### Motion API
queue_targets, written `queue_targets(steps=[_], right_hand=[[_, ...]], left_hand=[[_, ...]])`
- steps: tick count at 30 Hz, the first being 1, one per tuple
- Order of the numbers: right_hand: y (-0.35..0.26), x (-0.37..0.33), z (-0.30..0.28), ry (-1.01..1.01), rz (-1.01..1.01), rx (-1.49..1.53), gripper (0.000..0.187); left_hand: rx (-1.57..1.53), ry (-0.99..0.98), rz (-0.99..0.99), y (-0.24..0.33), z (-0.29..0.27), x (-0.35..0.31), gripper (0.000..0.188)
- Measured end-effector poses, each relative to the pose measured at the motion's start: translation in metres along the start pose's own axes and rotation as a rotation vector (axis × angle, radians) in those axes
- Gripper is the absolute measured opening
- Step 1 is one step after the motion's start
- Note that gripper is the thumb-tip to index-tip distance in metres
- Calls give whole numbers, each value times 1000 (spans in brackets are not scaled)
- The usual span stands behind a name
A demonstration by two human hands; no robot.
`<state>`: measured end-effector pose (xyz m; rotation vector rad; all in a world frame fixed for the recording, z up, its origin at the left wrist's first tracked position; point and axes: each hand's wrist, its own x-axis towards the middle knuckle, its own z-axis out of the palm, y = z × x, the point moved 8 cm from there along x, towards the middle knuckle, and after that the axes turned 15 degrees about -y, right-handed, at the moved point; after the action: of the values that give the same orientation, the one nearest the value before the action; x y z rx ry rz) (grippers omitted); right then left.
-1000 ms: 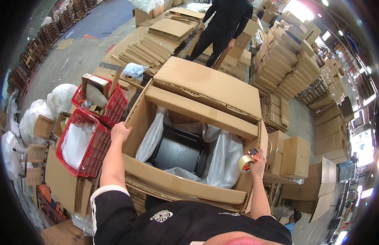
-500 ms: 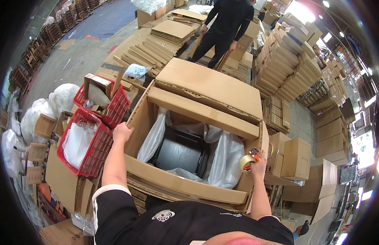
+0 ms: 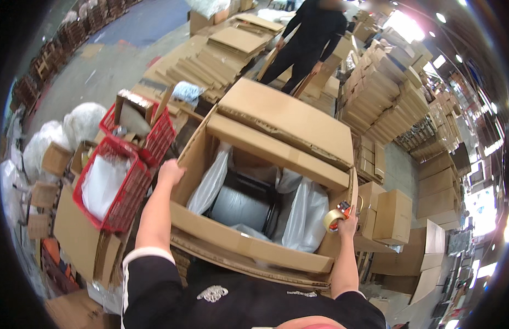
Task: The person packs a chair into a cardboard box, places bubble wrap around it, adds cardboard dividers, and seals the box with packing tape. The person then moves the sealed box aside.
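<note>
A large open cardboard box [image 3: 254, 244] stands in front of me, its far flap folded outward. Inside lies a black panel-like item [image 3: 242, 202] with a raised rim, between sheets of translucent foam wrap [image 3: 305, 216]. My left hand [image 3: 171, 173] is closed over the top edge of the box's left wall. At the right wall, my right hand [image 3: 348, 223] grips an orange tape dispenser [image 3: 345, 208] with a roll of tan tape, held over the box's edge. The right fingers are partly hidden behind the dispenser.
Two red plastic crates [image 3: 135, 192] with wrap and cardboard pieces stand to the left. Beyond the box, a person in black [image 3: 306, 46] stands among flat cardboard stacks [image 3: 208, 71]. Closed cartons [image 3: 393, 216] sit at the right, with tall cardboard piles [image 3: 380, 88] behind.
The view has tilted and shifted slightly. Both hands keep their places on the box and the dispenser, and the black item still lies inside.
</note>
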<state>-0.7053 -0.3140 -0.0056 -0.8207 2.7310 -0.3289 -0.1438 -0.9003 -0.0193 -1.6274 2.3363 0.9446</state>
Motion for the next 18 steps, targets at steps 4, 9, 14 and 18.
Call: queue_targets(steps=[4,9,14,18], right_hand=[[15,3,5,-9,-20,108,81],[-28,-37,-12,324,-108,174,29],[-130,-147,68,134,28,540,43],[-211,-240,117,23,106,738,32]], left_hand=[[4,-67,14,-17,8,6,48],[-137,-78,34,-29,11,-4,37],[-346,-147,-1,-42,25,4,44],[-722,-112,423,-64,42,3,65]])
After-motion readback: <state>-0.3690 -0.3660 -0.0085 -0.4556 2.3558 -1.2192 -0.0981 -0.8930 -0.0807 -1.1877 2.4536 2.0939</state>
